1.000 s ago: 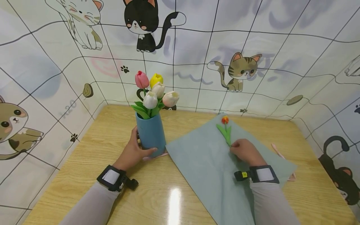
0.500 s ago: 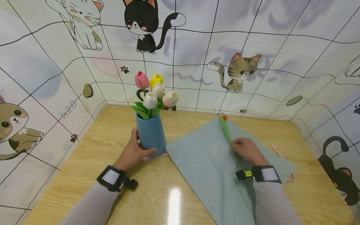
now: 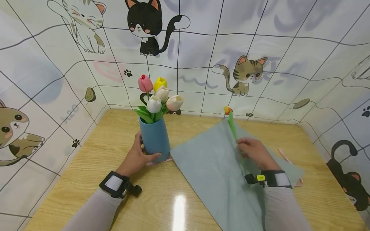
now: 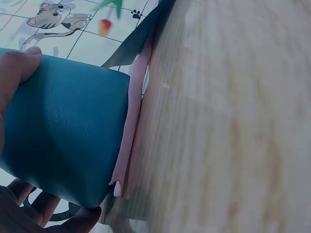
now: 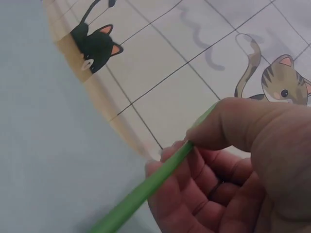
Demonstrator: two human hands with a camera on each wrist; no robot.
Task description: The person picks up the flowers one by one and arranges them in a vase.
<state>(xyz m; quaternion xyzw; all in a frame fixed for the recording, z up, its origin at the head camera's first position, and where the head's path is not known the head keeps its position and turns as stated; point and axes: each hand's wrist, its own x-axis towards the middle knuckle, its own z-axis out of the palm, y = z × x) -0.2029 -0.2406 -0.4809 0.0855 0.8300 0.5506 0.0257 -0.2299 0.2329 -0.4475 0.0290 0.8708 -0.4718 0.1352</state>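
Note:
My left hand (image 3: 138, 157) grips the lower part of a blue vase (image 3: 156, 138), thumb in front and fingers round the far side. The vase (image 4: 68, 126) stands upright, holding pink, yellow and whitish tulips (image 3: 154, 103). My right hand (image 3: 256, 152) pinches the green stem of a single orange-yellow tulip (image 3: 232, 123) between thumb and fingers. Its bloom points toward the back wall, above the far corner of a grey-green wrapping sheet (image 3: 208, 157). In the right wrist view the stem (image 5: 146, 187) slants down from the fingertips; its bloom is out of that view.
A pink ribbon (image 4: 131, 121) lies along the vase's base and runs toward the sheet. Another pink strip (image 3: 284, 155) shows beyond the sheet's right edge. The wooden table (image 3: 144, 205) meets a cat-printed cloth wall (image 3: 199, 57) at the back and sides.
My right hand has lifted the tulip off the sheet and turned it, so the bloom has risen and the lower stem shows. My left hand stays on the vase.

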